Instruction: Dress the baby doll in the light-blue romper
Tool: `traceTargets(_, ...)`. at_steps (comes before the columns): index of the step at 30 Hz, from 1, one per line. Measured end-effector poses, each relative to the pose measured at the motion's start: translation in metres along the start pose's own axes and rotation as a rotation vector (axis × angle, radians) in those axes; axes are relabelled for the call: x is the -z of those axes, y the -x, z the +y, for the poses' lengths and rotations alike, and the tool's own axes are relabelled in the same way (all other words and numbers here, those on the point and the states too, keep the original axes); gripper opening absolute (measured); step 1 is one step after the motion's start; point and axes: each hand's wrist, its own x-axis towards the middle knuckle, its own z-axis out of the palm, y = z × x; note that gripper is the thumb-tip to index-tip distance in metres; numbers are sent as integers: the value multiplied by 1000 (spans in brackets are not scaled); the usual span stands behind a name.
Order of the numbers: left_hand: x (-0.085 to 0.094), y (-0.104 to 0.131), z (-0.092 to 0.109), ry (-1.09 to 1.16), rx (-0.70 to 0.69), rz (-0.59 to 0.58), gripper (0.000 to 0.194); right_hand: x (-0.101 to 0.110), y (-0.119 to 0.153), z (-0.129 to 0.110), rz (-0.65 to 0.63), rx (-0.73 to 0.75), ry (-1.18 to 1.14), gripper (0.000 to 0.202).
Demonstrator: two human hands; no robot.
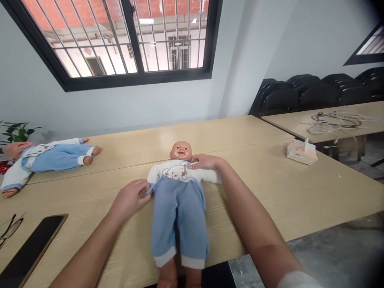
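A baby doll (181, 150) lies face up, its head toward the wall and its feet at the table's near edge. It wears a white top (177, 171) with a bear print and blue trousers (179, 216) with white cuffs. On the doll's left side in the picture, my left hand (133, 198) has its fingers closed on a blue strip of the doll's clothing near the sleeve end. My right hand (205, 162) rests at the doll's neck and shoulder, its fingers together on the top's collar; whether they pinch cloth is too small to tell.
A second doll (57, 158) lies at the far left by a plant (18, 132). Glasses (10, 230) and a phone (34, 250) are at the near left. A tissue box (301, 152) stands right; cables (336, 122) lie on another table (288, 122).
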Motion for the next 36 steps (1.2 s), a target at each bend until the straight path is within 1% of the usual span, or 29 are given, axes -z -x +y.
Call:
traceTargets(1, 1, 0, 0, -22, 21, 60, 18, -1, -1, 0, 3, -10, -16, 48)
traceTargets(2, 2, 0, 0, -33, 27, 90, 16, -3, -2, -1, 2, -16, -42, 47)
traceTargets(3, 3, 1, 0, -33, 14, 85, 16, -6, -3, -2, 3, -16, -74, 47)
traceTargets(4, 5, 2, -2, -22, -19, 46, 16, -9, -5, -4, 12, -7, -108, 46)
traceTargets(6, 9, 5, -5, 22, -116, -72, 18, -17, -8, -8, 11, 23, -200, 43)
traceTargets(7, 11, 6, -7, 41, -150, -99, 19, -21, -10, -10, -2, 40, -262, 42)
traceTargets(8, 13, 6, -9, 54, -163, -85, 21, -25, -11, -13, -24, 55, -333, 41)
traceTargets(9, 15, 4, -10, 62, -158, -32, 23, -30, -12, -16, -49, 67, -405, 40)
traceTargets(10, 17, 1, -10, 67, -143, 46, 25, -34, -12, -19, -74, 77, -474, 39)
traceTargets(12, 20, -13, -4, 91, -121, 197, 28, -41, -12, -26, -125, 95, -584, 37)
traceTargets(13, 20, -24, 2, 124, -133, 223, 30, -44, -12, -30, -149, 104, -621, 36)
traceTargets(14, 19, -36, 9, 175, -158, 205, 32, -47, -12, -34, -174, 115, -648, 36)
traceTargets(15, 18, -49, 17, 245, -195, 141, 35, -50, -12, -37, -200, 132, -669, 37)
traceTargets(18, 9, -88, 37, 437, -266, -138, 46, -53, -12, -44, -276, 213, -714, 44)
traceTargets(20, 3, -108, 44, 420, -263, -220, 47, -52, -11, -44, -304, 249, -721, 46)
traceTargets(22, -2, -119, 46, 292, -237, -250, 41, -49, -8, -42, -296, 214, -675, 39)
traceTargets(24, -6, -125, 45, 164, -213, -271, 38, -46, -1, -38, -251, 121, -590, 33)
traceTargets(26, -9, -128, 42, 100, -202, -294, 35, -44, 10, -35, -197, 51, -504, 32)
traceTargets(28, -10, -132, 39, 82, -201, -319, 33, -43, 27, -33, -173, 56, -446, 32)
traceTargets(30, -11, -137, 36, 58, -196, -344, 32, -45, 48, -31, -214, 81, -441, 37)
traceTargets(32, -13, -143, 33, 28, -190, -361, 34, -50, 71, -31, -275, 87, -499, 45)
traceTargets(33, -14, -147, 31, 13, -189, -365, 34, -53, 81, -33, -277, 91, -538, 47)
traceTargets(34, -15, -150, 30, -1, -190, -369, 35, -57, 91, -34, -252, 105, -566, 48)
traceTargets(35, -17, -153, 29, -15, -191, -371, 34, -61, 100, -36, -187, 132, -572, 47)
traceTargets(36, -18, -156, 28, -28, -193, -372, 34, -65, 107, -38, -89, 170, -548, 44)
